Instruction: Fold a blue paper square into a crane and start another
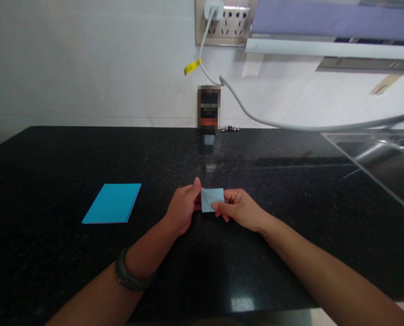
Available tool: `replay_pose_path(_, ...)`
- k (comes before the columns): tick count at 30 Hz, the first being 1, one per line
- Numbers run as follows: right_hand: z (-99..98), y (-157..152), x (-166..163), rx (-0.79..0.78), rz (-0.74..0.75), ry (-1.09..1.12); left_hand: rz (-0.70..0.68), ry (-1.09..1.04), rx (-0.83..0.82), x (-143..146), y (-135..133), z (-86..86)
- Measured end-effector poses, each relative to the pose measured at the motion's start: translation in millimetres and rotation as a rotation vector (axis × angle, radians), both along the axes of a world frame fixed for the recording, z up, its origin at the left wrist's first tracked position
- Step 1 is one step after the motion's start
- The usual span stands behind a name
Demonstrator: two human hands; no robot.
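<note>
A small folded piece of light blue paper (211, 199) is held between both hands just above the black countertop (52, 172), near its middle. My left hand (183, 207) pinches the paper's left edge, thumb pointing up. My right hand (237, 209) pinches its right edge with thumb and fingers curled. A dark bracelet sits on my left wrist.
A stack of bright blue square paper sheets (112, 203) lies flat on the counter to the left. A small blurred object (209, 108) stands against the back wall. A white cable (256, 118) runs from a wall socket to the right. A metal sink (385, 158) is at right.
</note>
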State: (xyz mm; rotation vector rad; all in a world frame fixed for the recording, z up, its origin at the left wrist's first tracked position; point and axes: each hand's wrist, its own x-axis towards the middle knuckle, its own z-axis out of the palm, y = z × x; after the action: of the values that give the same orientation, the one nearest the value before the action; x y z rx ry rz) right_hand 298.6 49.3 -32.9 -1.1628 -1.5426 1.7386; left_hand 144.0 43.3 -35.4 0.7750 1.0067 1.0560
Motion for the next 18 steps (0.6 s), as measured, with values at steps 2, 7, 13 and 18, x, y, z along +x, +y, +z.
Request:
replay_pose_path(2,0.1,0.3,0.0,0.001,-0.016,-0.003,-0.007,0.008,0.013,-1.2,0.3,-1.2)
replay_pose_path(7,1.3,-1.2,-4.4,-0.009,-0.071,0.029,0.099,0.111,0.076,-1.3,-0.5,-4.5)
replay_pose_path(13,-4.2,-0.3,-3.9,0.182,-0.337,0.008,0.214,0.048,0.04,1.2,0.7,-1.5)
replay_pose_path(18,-5.8,1.2,7.2,0.785,-0.455,-0.256,0.108,0.045,-0.048,1.5,0.0,2.8)
